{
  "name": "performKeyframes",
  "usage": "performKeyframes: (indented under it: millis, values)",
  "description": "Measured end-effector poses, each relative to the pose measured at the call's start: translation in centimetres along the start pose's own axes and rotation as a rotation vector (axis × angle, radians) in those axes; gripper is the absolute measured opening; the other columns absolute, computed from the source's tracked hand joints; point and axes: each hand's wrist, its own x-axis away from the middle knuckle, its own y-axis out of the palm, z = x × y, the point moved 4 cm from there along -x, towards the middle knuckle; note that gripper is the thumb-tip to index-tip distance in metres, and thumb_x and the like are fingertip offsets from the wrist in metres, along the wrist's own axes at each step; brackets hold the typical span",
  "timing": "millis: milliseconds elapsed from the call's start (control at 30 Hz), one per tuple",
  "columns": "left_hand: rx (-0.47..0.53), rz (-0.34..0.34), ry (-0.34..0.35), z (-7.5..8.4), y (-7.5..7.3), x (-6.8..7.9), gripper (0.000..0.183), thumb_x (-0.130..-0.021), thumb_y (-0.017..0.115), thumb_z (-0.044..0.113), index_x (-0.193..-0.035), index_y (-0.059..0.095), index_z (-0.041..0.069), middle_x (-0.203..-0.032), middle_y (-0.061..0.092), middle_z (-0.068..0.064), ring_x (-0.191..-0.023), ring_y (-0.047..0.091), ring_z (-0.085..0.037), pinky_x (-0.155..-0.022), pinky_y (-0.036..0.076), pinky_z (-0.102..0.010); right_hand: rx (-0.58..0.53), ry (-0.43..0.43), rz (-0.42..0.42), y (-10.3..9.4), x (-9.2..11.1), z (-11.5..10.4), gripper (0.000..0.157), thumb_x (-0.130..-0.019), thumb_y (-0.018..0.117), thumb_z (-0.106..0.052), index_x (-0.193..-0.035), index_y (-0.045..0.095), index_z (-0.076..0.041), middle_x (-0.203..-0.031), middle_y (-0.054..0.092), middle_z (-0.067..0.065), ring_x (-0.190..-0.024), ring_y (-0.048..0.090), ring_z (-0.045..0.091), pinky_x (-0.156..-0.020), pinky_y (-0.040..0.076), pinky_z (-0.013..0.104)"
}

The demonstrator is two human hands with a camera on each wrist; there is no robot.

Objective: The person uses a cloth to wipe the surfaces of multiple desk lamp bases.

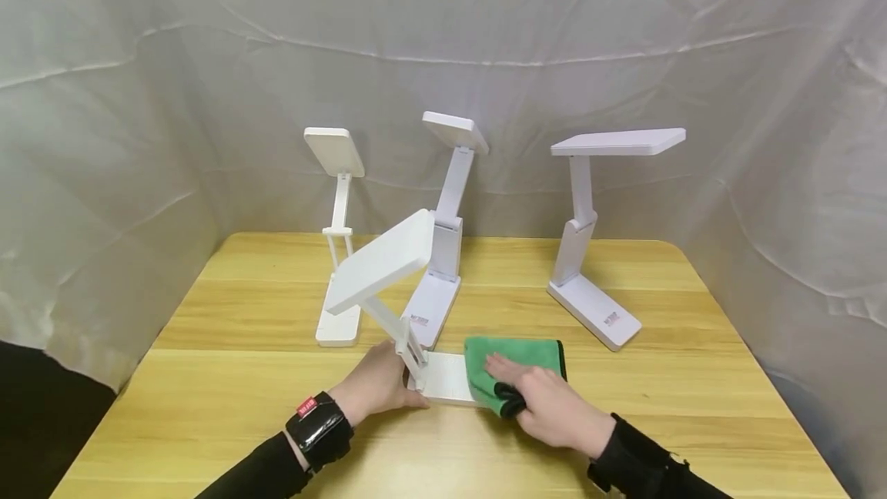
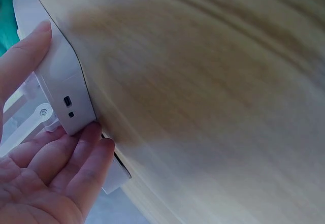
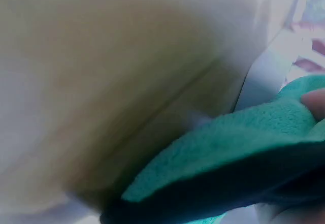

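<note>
Nearest to me stands a white folding desk lamp (image 1: 381, 262), its flat head tilted up to the left and its base (image 1: 446, 378) flat on the table. My left hand (image 1: 379, 382) grips the base's left end. In the left wrist view, the thumb (image 2: 30, 51) lies along one side and the other fingers (image 2: 76, 158) reach round the end with a small port. A green cloth (image 1: 516, 356) with black edging covers the base's right end. My right hand (image 1: 547, 405) holds this folded cloth against the base; its thumb is hard to make out.
Behind stand three more white desk lamps: one at left (image 1: 339, 326), one in the middle (image 1: 433, 303) close behind the near lamp, and one at right (image 1: 596, 310). All are on a wooden table (image 1: 277, 422), with a pale hanging sheet (image 1: 499, 6) behind and beside it.
</note>
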Motion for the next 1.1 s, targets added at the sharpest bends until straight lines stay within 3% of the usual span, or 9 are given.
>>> performKeyframes:
  millis: [100,167,267,367,467,533,633,833,1100]
  values:
    - [0.001,0.005,0.005,0.3,0.1,-0.1,0.082,-0.054,0.089,0.034,-0.120,0.051,0.003,-0.108,0.063,-0.011,-0.095,0.061,-0.024,-0.088,0.051,-0.040,-0.047,0.076,0.049,-0.1,-0.9,1.1,0.058,-0.075,0.052,0.005,-0.132,0.050,0.003,-0.132,0.054,0.020,-0.110,0.057,0.021,-0.097,0.045,0.045]
    - [0.001,0.002,0.005,0.3,0.1,-0.2,0.083,-0.054,0.089,0.033,-0.121,0.051,0.002,-0.109,0.063,-0.012,-0.095,0.061,-0.025,-0.088,0.051,-0.040,-0.095,0.128,0.072,0.0,-1.3,1.3,0.056,-0.077,0.051,0.003,-0.133,0.048,0.005,-0.121,0.061,0.022,-0.083,0.063,0.013,-0.085,0.053,0.039]
    - [0.002,-0.008,-0.002,0.3,0.2,-0.3,0.081,-0.054,0.089,0.034,-0.119,0.052,0.003,-0.107,0.063,-0.010,-0.093,0.061,-0.023,-0.087,0.051,-0.039,-0.146,0.192,0.103,0.4,-0.5,0.7,0.059,-0.078,0.052,0.004,-0.135,0.040,0.012,-0.116,0.061,0.027,-0.060,0.054,0.006,-0.077,0.056,0.038]
    - [-0.001,-0.004,-0.013,0.3,0.1,-0.2,0.081,-0.053,0.089,0.034,-0.118,0.052,0.004,-0.105,0.063,-0.009,-0.092,0.061,-0.023,-0.087,0.051,-0.039,-0.242,0.274,0.154,0.8,1.2,-0.3,0.039,-0.086,0.054,-0.001,-0.123,0.052,0.012,-0.101,0.066,0.023,-0.064,0.055,0.007,-0.074,0.056,0.037]
    - [-0.005,-0.001,-0.015,0.2,0.0,-0.1,0.080,-0.052,0.089,0.035,-0.117,0.052,0.004,-0.104,0.063,-0.009,-0.092,0.060,-0.023,-0.086,0.051,-0.039,-0.395,0.374,0.205,1.3,2.7,-1.1,0.024,-0.094,0.055,-0.012,-0.107,0.062,0.007,-0.095,0.066,0.016,-0.086,0.058,0.013,-0.077,0.053,0.033]
    - [-0.004,-0.002,-0.015,0.2,-0.1,-0.1,0.080,-0.052,0.089,0.035,-0.116,0.052,0.004,-0.104,0.063,-0.008,-0.092,0.060,-0.023,-0.086,0.051,-0.040,-0.507,0.459,0.235,1.5,3.0,-1.3,0.025,-0.095,0.056,-0.019,-0.105,0.064,0.002,-0.096,0.066,0.014,-0.090,0.060,0.018,-0.078,0.052,0.034]
    - [-0.007,-0.006,-0.011,0.1,-0.2,-0.2,0.079,-0.053,0.089,0.036,-0.116,0.052,0.004,-0.104,0.063,-0.007,-0.092,0.060,-0.022,-0.087,0.051,-0.039,-0.612,0.547,0.290,1.3,2.2,-0.9,0.041,-0.095,0.056,-0.022,-0.125,0.054,0.006,-0.123,0.058,0.022,-0.110,0.055,0.027,-0.090,0.048,0.044]
    - [-0.013,0.006,-0.003,0.1,-0.2,-0.4,0.082,-0.053,0.089,0.035,-0.118,0.052,0.003,-0.106,0.062,-0.009,-0.093,0.060,-0.023,-0.088,0.051,-0.040,-0.680,0.601,0.366,1.0,0.8,-0.1,0.041,-0.096,0.053,-0.014,-0.131,0.049,0.006,-0.132,0.052,0.022,-0.123,0.046,0.030,-0.101,0.039,0.050]
    - [0.012,0.003,-0.010,-0.1,0.0,-0.1,0.071,-0.054,0.089,0.034,-0.109,0.054,0.006,-0.099,0.061,-0.004,-0.090,0.059,-0.021,-0.086,0.050,-0.039,-0.785,0.654,0.295,2.1,3.1,-2.5,0.039,-0.097,0.051,-0.022,-0.121,0.054,0.010,-0.102,0.064,0.017,-0.091,0.061,0.022,-0.073,0.053,0.032]
